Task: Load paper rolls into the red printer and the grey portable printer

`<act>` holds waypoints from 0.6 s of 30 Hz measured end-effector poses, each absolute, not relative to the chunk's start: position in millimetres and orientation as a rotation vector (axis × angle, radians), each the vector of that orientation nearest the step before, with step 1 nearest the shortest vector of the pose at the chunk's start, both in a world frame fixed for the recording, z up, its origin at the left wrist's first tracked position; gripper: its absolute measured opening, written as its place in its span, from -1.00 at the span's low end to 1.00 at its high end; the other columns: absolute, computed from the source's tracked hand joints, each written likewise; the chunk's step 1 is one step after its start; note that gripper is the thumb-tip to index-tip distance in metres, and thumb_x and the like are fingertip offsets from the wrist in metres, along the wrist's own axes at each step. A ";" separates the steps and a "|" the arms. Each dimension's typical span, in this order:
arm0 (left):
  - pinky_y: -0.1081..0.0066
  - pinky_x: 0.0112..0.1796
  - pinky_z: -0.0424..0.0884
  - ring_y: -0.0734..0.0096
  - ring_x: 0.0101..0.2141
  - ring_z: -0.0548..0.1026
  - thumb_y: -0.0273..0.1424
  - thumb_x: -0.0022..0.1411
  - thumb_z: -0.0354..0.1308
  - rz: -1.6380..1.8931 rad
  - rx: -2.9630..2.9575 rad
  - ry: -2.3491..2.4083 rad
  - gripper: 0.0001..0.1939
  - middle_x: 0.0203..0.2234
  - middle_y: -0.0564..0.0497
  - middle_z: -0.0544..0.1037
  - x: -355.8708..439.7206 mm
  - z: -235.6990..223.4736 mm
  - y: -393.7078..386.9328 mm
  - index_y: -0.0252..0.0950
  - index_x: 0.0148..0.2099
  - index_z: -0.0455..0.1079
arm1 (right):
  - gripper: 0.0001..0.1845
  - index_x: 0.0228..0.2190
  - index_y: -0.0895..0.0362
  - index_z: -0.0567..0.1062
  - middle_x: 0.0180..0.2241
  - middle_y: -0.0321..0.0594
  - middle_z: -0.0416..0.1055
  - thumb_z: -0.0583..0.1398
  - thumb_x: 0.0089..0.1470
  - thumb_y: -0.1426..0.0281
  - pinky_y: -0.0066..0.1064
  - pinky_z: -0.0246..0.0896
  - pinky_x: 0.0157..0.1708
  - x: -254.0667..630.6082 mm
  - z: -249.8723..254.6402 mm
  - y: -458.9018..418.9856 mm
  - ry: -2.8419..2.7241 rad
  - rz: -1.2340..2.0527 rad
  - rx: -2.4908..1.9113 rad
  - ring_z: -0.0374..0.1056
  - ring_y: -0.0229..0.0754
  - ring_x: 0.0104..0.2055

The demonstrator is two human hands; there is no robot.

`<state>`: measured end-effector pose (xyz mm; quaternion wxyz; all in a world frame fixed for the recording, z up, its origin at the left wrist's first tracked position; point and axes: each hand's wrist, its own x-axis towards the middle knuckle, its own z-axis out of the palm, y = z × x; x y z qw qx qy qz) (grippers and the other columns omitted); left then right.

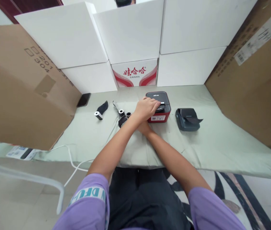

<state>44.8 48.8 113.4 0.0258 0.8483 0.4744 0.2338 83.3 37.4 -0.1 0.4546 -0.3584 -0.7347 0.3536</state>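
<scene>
A red and black label printer stands on the cloth-covered table, a white sticker on its front. My left hand lies over the left part of its lid, fingers stretched out to a piece of black paper at the printer's front. My right hand is at the printer's lower left side, under my left wrist; its fingers are hidden. Left of my forearm are small paper rolls with black strips. Another white roll with a black strip lies farther left. On the right sits a dark portable printer with black paper sticking out.
White boxes are stacked along the back. Large cardboard boxes wall in the left and right sides. A phone lies by the left box. A white cable hangs over the table's front edge. Part of a person's head shows behind the boxes.
</scene>
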 end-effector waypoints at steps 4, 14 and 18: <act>0.18 0.14 0.24 0.19 -0.03 0.58 -0.26 0.54 -0.23 0.642 2.689 1.453 -0.49 -0.06 -0.14 0.68 44.1 115.5 47.7 -0.22 -0.01 0.58 | -0.73 -0.16 0.14 0.52 -0.15 -0.06 0.53 0.20 0.06 0.48 -0.21 0.36 0.03 88.9 10.2 30.3 -1.825 0.830 -0.904 0.40 0.05 0.03; 0.23 0.42 0.03 0.24 0.47 0.06 -0.18 0.49 -0.10 1.108 2.113 1.324 -0.37 0.47 -0.14 0.14 32.7 73.2 22.8 -0.28 0.50 0.07 | -0.74 -0.52 0.05 0.41 -0.52 -0.19 0.38 0.12 0.21 0.35 -0.27 0.27 -0.30 181.5 47.4 -44.8 -1.788 0.229 -0.963 0.31 -0.13 -0.42; 0.19 0.41 0.13 0.09 0.44 0.14 -0.01 0.39 0.10 1.204 1.768 1.395 -0.10 0.49 -0.16 0.08 42.6 42.4 9.7 -0.23 0.56 -0.17 | -0.70 -0.07 0.07 0.48 -0.09 0.01 0.47 0.15 0.19 0.27 -0.05 0.40 -0.02 222.7 39.8 -29.3 -1.371 0.178 -1.152 0.42 0.03 -0.03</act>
